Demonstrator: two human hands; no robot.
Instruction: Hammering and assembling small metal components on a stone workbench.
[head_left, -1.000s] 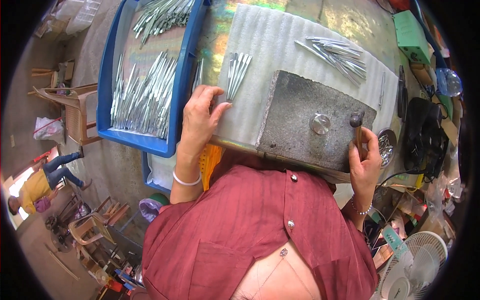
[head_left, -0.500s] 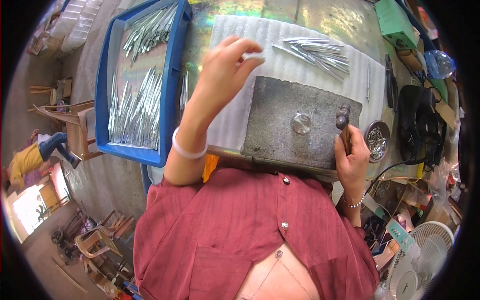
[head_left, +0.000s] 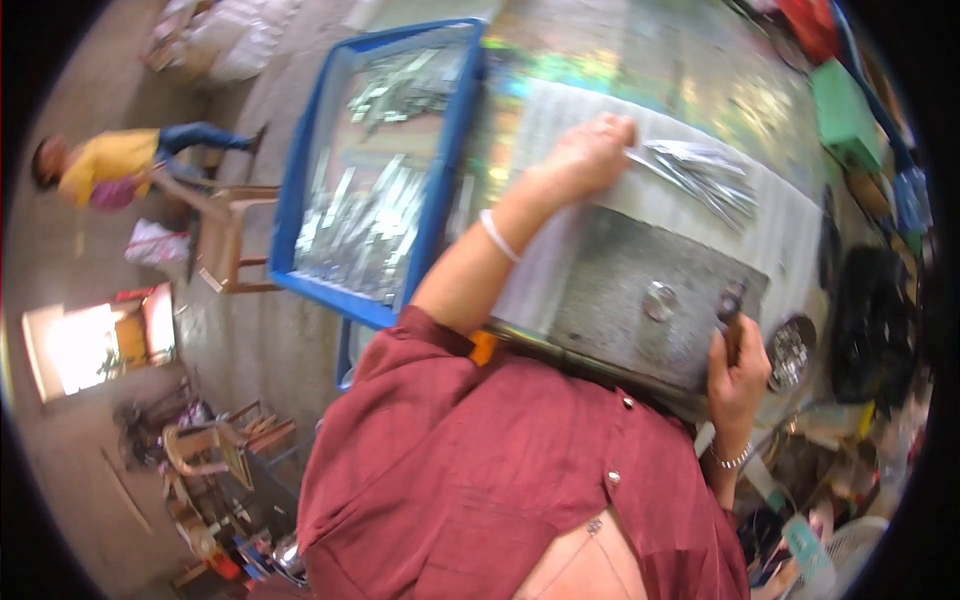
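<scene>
The left hand (head_left: 585,155) lies on the pile of thin metal strips (head_left: 700,175) on the white sheet, upper right of centre; its fingers curl over the strips' near ends, apparently pinching some. The strips look light, stiff, slick and probably sharp-edged, so they are best taken near one end, a few at a time. The right hand (head_left: 738,365), fingers closed, grips a dark tool handle (head_left: 730,305) at the grey block's (head_left: 640,300) right edge. More strips fill the blue tray (head_left: 440,190), upper left.
</scene>
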